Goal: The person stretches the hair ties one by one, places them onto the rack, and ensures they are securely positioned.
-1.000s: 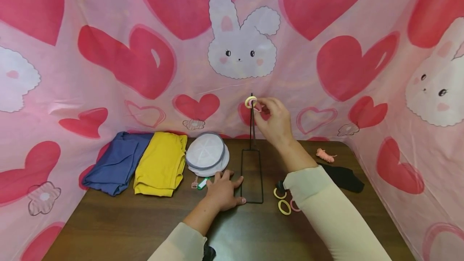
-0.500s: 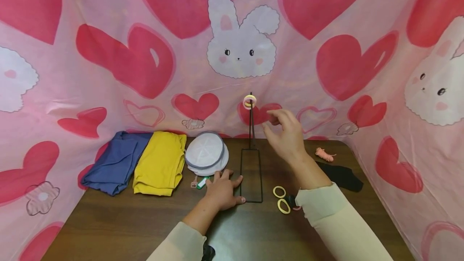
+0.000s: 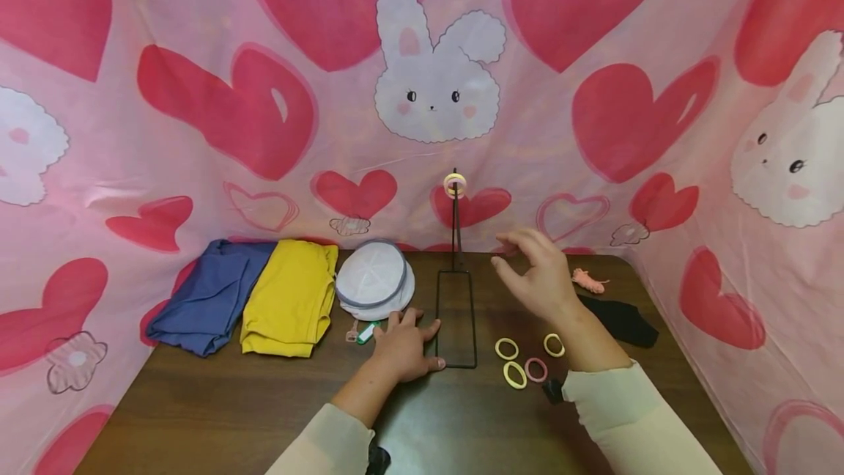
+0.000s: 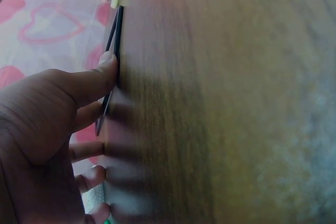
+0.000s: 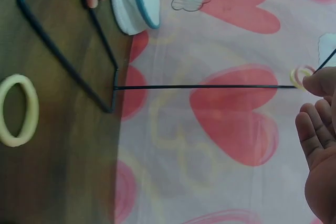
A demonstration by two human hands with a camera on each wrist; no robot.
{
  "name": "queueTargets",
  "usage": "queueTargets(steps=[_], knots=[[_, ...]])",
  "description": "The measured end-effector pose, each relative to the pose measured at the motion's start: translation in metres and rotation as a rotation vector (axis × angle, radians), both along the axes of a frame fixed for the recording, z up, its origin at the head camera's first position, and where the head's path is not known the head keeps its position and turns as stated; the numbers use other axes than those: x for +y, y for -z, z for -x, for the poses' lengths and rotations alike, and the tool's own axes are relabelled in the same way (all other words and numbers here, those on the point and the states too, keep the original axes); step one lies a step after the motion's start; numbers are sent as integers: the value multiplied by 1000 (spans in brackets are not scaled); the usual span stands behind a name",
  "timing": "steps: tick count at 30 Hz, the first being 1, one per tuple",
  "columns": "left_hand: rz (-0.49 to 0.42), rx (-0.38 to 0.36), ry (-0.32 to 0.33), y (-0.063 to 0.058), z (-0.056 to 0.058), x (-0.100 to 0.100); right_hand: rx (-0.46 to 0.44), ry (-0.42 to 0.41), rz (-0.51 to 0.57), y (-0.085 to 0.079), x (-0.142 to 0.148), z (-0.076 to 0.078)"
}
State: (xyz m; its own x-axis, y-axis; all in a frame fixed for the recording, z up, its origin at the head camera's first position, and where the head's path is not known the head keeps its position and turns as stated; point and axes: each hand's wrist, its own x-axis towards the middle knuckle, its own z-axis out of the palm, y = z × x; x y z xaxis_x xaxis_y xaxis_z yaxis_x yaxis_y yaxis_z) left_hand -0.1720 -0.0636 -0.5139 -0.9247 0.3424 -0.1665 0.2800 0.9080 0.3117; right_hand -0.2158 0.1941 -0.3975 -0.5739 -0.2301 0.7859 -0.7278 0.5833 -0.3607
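Right hand: hovering (image 3: 541,284) to the right of the stand, holding nothing, its thumb and fingers standing apart.
Left hand: resting (image 3: 404,347) low at the stand, fingers spreading over the table, thumb pressing the near left corner of the wire base.
Stand: the black wire stand (image 3: 455,270) is lying flat at its base and rising in a thin upright at the back.
Hung rings: a yellow ring and a pink ring (image 3: 455,176) are hanging near the top.
Loose rings: three yellow rings (image 3: 505,374) and a pink ring (image 3: 536,380) are lying right of the base.
Table: the brown wooden table (image 3: 264,409) is catching a pale shine near its front edge.
Left side: blue cloth (image 3: 207,295), yellow cloth (image 3: 288,299) and a round white piece (image 3: 372,273) are sitting in a row, a green tag (image 3: 367,333) lying just before the last.
Right side: pink yarn (image 3: 589,281) is lying behind black cloth (image 3: 623,319).
Room: a pink sheet (image 3: 435,156) is surrounding the table on three sides, showing red hearts and white rabbits.
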Motion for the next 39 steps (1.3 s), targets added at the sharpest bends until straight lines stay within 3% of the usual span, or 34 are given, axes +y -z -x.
queueTargets(steps=[6, 21, 39], knots=[[-3, 3, 1, 3, 2, -1, -89, -14, -8, 15, 14, -14], [6, 2, 1, 2, 1, 0, -130, 48, -99, 57, 55, -34], [9, 8, 4, 1, 1, 0, -367, 118, -309, 95, 100, -57]])
